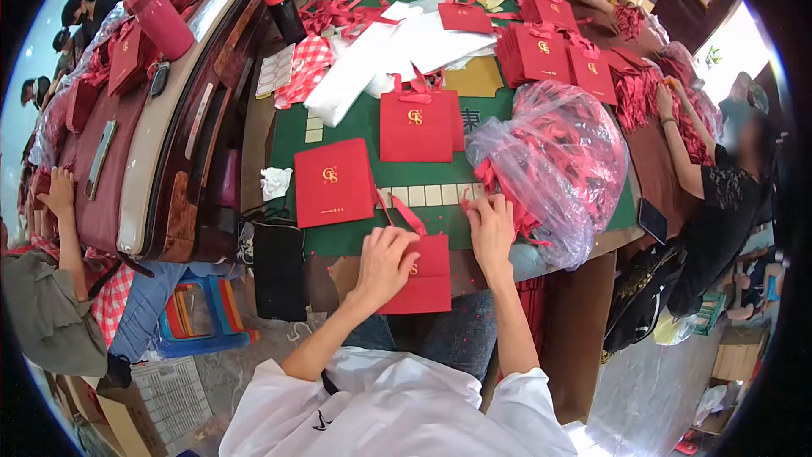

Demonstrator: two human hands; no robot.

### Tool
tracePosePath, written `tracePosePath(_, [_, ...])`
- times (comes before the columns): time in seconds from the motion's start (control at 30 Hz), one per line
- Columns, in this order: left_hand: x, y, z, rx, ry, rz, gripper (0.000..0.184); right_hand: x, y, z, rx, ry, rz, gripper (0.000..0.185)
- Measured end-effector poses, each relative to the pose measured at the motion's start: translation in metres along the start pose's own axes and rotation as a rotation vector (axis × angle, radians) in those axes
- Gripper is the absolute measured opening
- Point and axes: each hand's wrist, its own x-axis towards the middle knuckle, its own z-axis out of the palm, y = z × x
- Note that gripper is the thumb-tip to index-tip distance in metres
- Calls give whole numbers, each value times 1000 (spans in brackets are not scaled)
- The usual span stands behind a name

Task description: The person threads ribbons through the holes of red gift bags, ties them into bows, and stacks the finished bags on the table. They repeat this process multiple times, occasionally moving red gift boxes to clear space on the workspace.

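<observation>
My left hand (385,264) is on a small red paper gift bag (430,283) at the table's front edge, its bent fingers gripping the upper left part. A loop of red ribbon (408,215) rises just above that bag. To the right, my right hand (491,233) has its fingers drawn together at red ribbons (485,173) spilling from a clear plastic bag (562,161); its fingertips appear to pinch one. Ahead of both hands a red gift bag with ribbon handles (416,131) lies on the green mat. Another flat red bag (333,182) lies to the left.
Stacked red bags (541,55) and white plastic sheeting (397,55) cover the far side. A black tumbler (283,13), crumpled tissue (276,183), a black pouch (280,267) and a phone (652,218) lie around the edges. Co-workers sit on both sides.
</observation>
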Motion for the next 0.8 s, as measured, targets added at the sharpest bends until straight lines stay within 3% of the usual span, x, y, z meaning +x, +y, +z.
tracePosePath(0.27, [5,-7,1,103,-61,29,38,-16,-31,-31,21,19,-146,14])
tracePosePath(0.43, [6,-1,3,129,-33,44,39,-45,-58,-27,221,-146,-74,11])
tracePosePath(0.8, [8,5,1,-51,-114,-74,29,-54,-59,-17,345,-222,104,10])
